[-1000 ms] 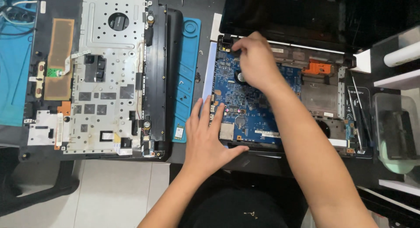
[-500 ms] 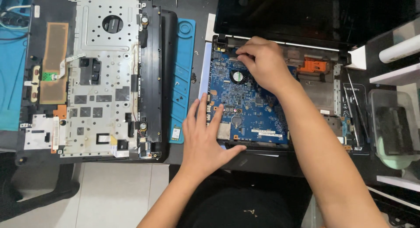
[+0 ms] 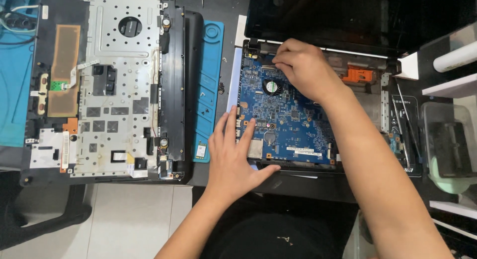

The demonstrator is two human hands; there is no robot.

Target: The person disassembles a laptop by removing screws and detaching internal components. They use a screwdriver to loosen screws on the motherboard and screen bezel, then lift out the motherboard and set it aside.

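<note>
Two bare forearms, no sleeves, dark clothing below

We see even, bright overhead light; soft shadows; faint glare on dark screen [image 3: 348,15]; sharp focus, no blur.

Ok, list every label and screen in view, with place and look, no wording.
Laptop screen: top right, dark, unlit rectangle.
White sticker: long strip, lower edge of the blue circuit board.
White label: narrow, upright, lower left on the removed cover.
Small white tag: foot of the blue tray.
</note>
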